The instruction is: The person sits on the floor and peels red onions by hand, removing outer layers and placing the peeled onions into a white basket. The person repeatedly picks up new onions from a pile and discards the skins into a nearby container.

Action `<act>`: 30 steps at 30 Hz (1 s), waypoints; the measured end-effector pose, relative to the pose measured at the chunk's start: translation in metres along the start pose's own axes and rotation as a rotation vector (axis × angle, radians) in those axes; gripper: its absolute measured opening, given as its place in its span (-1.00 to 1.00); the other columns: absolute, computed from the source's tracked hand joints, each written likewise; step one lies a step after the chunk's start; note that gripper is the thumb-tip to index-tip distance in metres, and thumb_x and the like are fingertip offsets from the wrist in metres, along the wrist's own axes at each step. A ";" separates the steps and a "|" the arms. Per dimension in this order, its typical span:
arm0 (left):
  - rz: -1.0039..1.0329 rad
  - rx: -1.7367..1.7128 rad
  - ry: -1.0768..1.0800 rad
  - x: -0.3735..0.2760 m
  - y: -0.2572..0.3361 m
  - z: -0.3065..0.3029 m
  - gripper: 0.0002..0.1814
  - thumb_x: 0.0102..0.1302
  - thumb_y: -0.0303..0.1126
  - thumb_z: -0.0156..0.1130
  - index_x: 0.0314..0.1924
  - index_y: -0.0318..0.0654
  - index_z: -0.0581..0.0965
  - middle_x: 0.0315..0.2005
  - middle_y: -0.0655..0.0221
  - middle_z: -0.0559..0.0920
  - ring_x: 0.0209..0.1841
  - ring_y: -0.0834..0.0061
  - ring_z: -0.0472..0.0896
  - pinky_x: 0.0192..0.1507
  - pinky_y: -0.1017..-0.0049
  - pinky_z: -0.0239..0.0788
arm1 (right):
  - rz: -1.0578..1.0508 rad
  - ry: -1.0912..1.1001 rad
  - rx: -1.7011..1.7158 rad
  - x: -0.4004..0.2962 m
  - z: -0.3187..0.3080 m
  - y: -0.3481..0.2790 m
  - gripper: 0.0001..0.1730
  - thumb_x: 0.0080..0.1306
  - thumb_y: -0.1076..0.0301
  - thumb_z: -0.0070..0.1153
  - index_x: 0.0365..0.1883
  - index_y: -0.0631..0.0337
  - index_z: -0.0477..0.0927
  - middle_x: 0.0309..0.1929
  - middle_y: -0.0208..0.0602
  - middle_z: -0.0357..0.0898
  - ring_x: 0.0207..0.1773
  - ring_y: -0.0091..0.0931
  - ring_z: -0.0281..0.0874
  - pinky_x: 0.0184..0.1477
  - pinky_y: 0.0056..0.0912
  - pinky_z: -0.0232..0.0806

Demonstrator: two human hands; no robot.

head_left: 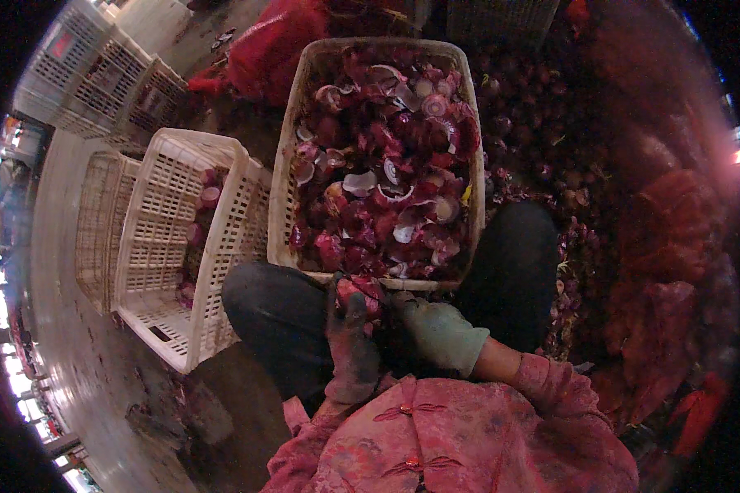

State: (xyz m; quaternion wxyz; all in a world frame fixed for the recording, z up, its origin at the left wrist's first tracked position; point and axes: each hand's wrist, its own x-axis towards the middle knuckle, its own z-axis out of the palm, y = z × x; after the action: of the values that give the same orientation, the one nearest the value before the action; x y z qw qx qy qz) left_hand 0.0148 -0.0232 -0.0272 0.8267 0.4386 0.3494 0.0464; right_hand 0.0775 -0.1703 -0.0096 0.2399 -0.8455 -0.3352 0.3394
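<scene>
My left hand (353, 345), in a dark, soiled glove, is closed around a red onion (361, 294) at the near rim of a plastic crate (275, 197). Close to the onion on its right is my right hand (438, 333), in a pale green glove; its fingertips are in shadow, so whether it grips anything is unclear. The crate stands before my knees, filled with red onion skins and cut ends (388, 166). To its left a white slatted crate (154, 246) leans at a tilt, with several peeled red onions (209, 197) inside.
Slatted crates (77, 80) stand in a row at the upper left, beside a red bag (277, 49). Many red onions (530, 117) lie heaped on the right, next to red mesh sacks (666, 234). Another crate (98, 228) sits behind the tilted one. Loose skins litter the floor.
</scene>
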 end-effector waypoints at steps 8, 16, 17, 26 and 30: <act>0.029 -0.137 -0.035 0.002 -0.005 -0.005 -0.42 0.44 -0.14 0.14 0.32 -0.28 0.30 0.05 0.34 0.54 0.04 0.45 0.53 0.13 0.45 0.34 | -0.027 0.135 0.016 -0.013 0.015 0.002 -0.59 0.31 0.31 0.04 0.03 0.38 0.33 -0.23 0.09 0.63 -0.23 -0.03 0.65 -0.28 -0.05 0.50; 0.023 -0.056 -0.063 0.004 -0.005 -0.013 -0.52 0.44 0.01 0.10 0.17 -0.16 0.45 -0.07 0.42 0.60 -0.08 0.49 0.58 -0.08 0.47 0.47 | -0.182 0.154 0.152 0.031 0.040 0.036 -0.51 0.32 0.32 0.09 0.17 0.28 0.33 -0.08 0.04 0.60 -0.11 -0.19 0.65 -0.15 -0.17 0.48; 0.015 -0.069 -0.108 0.005 -0.008 -0.015 -0.50 0.44 0.02 0.09 0.19 -0.16 0.43 -0.03 0.39 0.59 -0.04 0.45 0.58 -0.03 0.44 0.47 | -0.319 0.256 0.158 0.034 0.048 0.046 -0.50 0.33 0.32 0.10 0.19 0.26 0.33 -0.08 -0.03 0.61 -0.11 -0.25 0.64 -0.15 -0.21 0.47; -0.021 -0.203 -0.355 -0.025 0.021 -0.001 -0.42 0.46 0.02 0.03 0.30 -0.21 0.34 0.12 0.25 0.55 0.16 0.25 0.54 0.22 0.27 0.39 | -0.010 -0.029 1.192 0.000 0.006 0.014 -0.56 0.38 0.30 0.12 0.19 0.19 0.39 -0.15 -0.31 0.59 -0.18 -0.49 0.56 -0.23 -0.38 0.42; -0.013 -0.093 -0.264 -0.010 0.000 -0.023 -0.40 0.43 0.06 0.07 0.28 -0.19 0.38 0.07 0.21 0.59 0.11 0.28 0.57 0.15 0.29 0.45 | 0.272 -0.063 1.857 0.003 -0.006 0.001 -0.60 0.40 0.29 0.13 0.17 0.16 0.42 -0.18 -0.41 0.58 -0.22 -0.58 0.53 -0.27 -0.45 0.40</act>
State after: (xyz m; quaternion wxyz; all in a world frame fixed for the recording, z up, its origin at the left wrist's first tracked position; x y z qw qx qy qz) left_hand -0.0071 -0.0110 -0.0309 0.8853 0.3996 0.2378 -0.0007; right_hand 0.0840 -0.1701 -0.0077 0.7677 -0.3378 0.1653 0.5189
